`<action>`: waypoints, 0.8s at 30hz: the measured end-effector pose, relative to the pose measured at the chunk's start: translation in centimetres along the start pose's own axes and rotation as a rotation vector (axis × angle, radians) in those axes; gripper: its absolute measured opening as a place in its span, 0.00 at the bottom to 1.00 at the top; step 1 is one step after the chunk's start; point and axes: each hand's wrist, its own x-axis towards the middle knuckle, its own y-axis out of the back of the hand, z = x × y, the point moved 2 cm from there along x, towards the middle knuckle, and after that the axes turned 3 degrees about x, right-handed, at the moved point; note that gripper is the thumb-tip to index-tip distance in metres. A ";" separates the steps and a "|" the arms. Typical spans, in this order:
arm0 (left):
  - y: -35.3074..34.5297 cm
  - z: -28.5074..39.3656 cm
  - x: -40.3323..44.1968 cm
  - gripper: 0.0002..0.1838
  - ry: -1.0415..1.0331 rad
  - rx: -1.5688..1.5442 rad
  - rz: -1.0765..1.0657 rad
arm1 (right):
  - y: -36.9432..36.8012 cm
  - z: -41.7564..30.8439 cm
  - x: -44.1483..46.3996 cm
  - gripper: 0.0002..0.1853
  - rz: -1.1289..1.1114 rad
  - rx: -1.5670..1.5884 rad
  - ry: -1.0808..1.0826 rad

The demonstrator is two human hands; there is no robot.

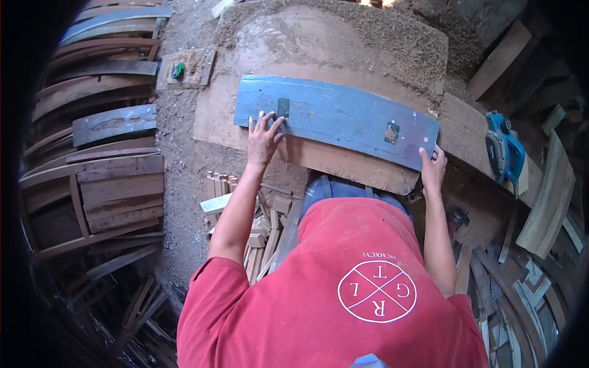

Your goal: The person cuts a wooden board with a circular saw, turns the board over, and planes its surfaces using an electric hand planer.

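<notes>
A long blue-painted wooden board (337,119) with worn paint and two dark rectangular patches lies across a plywood bench top (331,164). My left hand (265,140) is at its near edge, left of the middle, fingers bent over the edge with the tips on the blue face. My right hand (433,167) grips the right end, thumb on top and fingers around the end. The undersides of both grips are hidden.
Wood shavings (399,61) cover the bench's far side. A blue power planer (505,147) stands at the right. A green object (178,70) sits on a small board at the left. Stacked planks (116,122) line the left; wood offcuts (264,236) lie below the bench.
</notes>
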 end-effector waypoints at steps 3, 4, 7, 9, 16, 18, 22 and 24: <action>0.3 -1.1 1.6 0.34 0.041 0.116 -0.011 | -2.1 -1.8 0.6 0.36 -0.011 0.070 -0.066; 0.2 -1.6 2.3 0.33 0.067 0.204 0.011 | -3.1 -2.0 1.2 0.39 -0.016 0.144 -0.041; 0.6 -3.1 4.9 0.32 0.309 0.225 0.018 | -6.1 -6.6 1.6 0.38 -0.162 0.313 0.079; 0.6 -2.9 6.5 0.34 0.524 0.118 0.052 | -6.8 -7.1 2.8 0.38 -0.201 0.417 0.105; -0.7 4.5 5.7 0.36 0.247 -0.075 0.058 | 9.4 -2.1 12.3 0.29 0.464 -0.331 0.602; -0.4 6.8 5.2 0.36 0.222 -0.081 0.030 | 16.8 -1.3 13.1 0.42 0.711 -0.709 0.209; -0.2 11.3 6.7 0.35 0.088 -0.045 -0.013 | 27.5 11.7 21.1 0.41 0.555 -0.676 -0.037; 0.7 14.5 8.9 0.35 -0.052 -0.114 -0.001 | 29.0 12.8 22.1 0.38 0.365 -0.610 -0.057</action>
